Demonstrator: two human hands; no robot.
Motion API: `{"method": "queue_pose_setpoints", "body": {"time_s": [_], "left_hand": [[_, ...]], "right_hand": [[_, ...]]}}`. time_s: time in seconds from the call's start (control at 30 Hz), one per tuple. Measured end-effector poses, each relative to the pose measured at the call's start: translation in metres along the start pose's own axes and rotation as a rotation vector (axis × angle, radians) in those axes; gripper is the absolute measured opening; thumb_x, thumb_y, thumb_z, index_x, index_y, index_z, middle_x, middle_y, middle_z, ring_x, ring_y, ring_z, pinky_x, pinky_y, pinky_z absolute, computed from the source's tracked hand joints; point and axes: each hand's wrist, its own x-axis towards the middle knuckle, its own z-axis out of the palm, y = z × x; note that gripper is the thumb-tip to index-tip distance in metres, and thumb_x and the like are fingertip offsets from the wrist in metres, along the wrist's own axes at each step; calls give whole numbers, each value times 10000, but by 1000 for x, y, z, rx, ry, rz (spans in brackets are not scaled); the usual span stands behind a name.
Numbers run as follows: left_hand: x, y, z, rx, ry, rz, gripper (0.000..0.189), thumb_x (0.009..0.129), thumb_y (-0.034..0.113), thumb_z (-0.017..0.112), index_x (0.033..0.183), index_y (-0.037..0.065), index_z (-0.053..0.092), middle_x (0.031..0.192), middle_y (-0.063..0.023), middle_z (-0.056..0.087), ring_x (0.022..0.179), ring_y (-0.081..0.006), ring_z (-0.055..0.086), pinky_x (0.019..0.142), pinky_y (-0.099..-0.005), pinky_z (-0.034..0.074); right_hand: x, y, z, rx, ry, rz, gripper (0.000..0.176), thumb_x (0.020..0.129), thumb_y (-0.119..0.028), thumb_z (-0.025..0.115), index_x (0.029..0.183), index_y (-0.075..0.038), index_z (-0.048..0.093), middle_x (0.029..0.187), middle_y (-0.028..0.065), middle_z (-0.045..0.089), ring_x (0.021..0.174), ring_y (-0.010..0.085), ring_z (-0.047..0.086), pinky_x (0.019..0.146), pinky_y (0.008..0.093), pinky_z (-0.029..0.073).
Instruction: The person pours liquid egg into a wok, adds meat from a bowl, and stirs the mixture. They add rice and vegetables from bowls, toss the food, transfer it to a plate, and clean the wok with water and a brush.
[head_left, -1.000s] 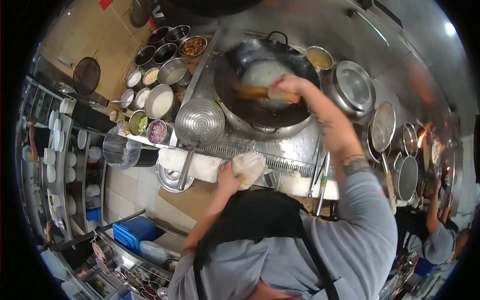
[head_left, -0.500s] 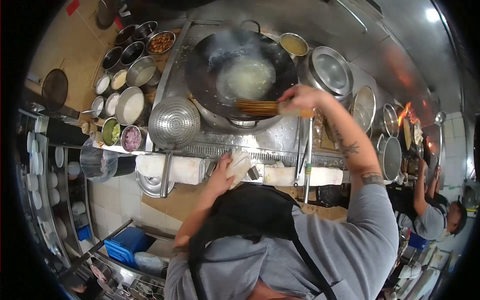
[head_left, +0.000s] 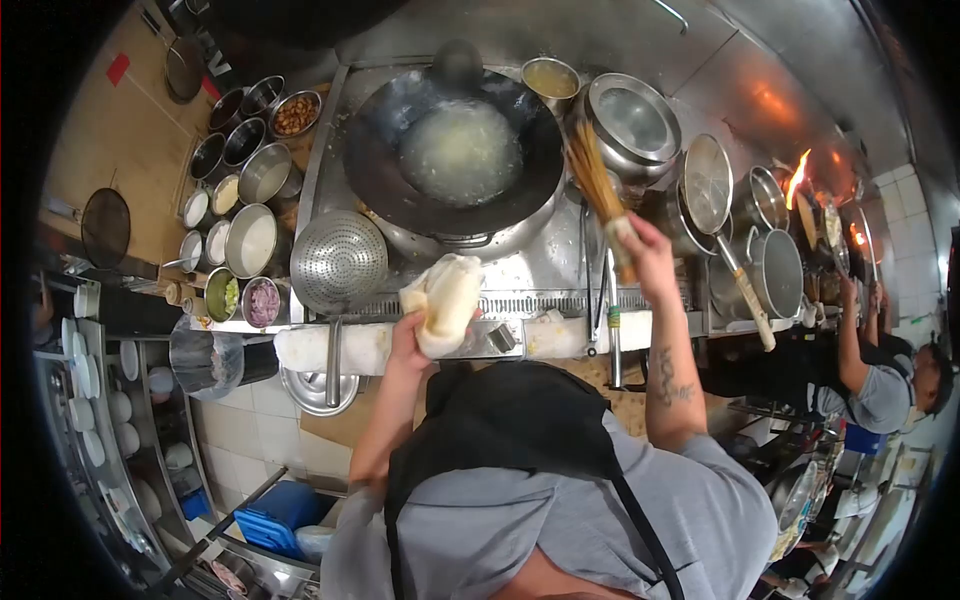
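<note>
In my right hand (head_left: 645, 255) is a bamboo wok brush (head_left: 596, 175), gripped by its handle with the bristles pointing up and away from me. It is held right of the wok, apart from it. My left hand (head_left: 408, 345) is closed around a folded off-white cloth (head_left: 444, 300), in front of the wok's near side. The large black wok (head_left: 375, 165) sits on the stove with cloudy, pale liquid (head_left: 462, 150) in its bottom. A round perforated strainer (head_left: 340, 262) lies left of the wok, its handle toward me.
Metal pots of ingredients, including chopped red onion (head_left: 263, 302), stand at left. Behind the wok is a bowl of yellowish liquid (head_left: 550, 78); a metal basin (head_left: 635, 118) stands to its right. A mesh skimmer (head_left: 708, 185) lies farther right. Another person (head_left: 880, 385) works near flames (head_left: 797, 178).
My right hand has drawn the wok brush out of the wok to the right and turned it bristles-up. My left hand has lifted the cloth from the stove's front edge toward the wok.
</note>
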Motion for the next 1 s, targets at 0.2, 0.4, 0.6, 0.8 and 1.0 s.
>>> {"method": "queue_pose_setpoints", "body": {"time_s": [0.2,0.4,0.6,0.8,1.0], "left_hand": [[57,15,38,196,505,145,428,918,198,571,1269,-12,444,1217,-197,573,1108,-336,593,955,-467,497],[120,42,19,368,645,64,309,913,162,571,1148,-27,505,1083,-181,621,984,-335,643,863,-481,545],[93,48,25,597,751,202,190,866,94,525,1024,-12,518,949,-161,630,836,-320,666,764,-453,573],[26,49,62,635,747,181,187,825,38,534,998,-33,521,993,-191,621,893,-345,663,830,-480,568],[-6,59,81,875,867,300,295,767,-12,570,1046,-93,519,965,-186,618,837,-336,669,751,-467,587]], "right_hand": [[-99,54,-6,47,26,191,477,870,-120,694,1303,14,543,984,91,692,785,117,640,686,245,526],[-140,55,2,296,101,248,479,877,-101,683,1323,-21,528,875,98,689,595,149,626,494,303,534],[-146,34,15,479,78,226,499,883,-105,675,1341,-22,496,912,104,690,614,149,630,485,307,538],[-137,27,24,280,-69,-19,477,852,-147,712,1286,-19,563,1059,112,681,922,143,642,838,271,505],[-112,-21,75,-137,-280,-94,541,806,-259,703,1282,-39,573,1124,150,668,1026,232,641,911,319,487]]}}
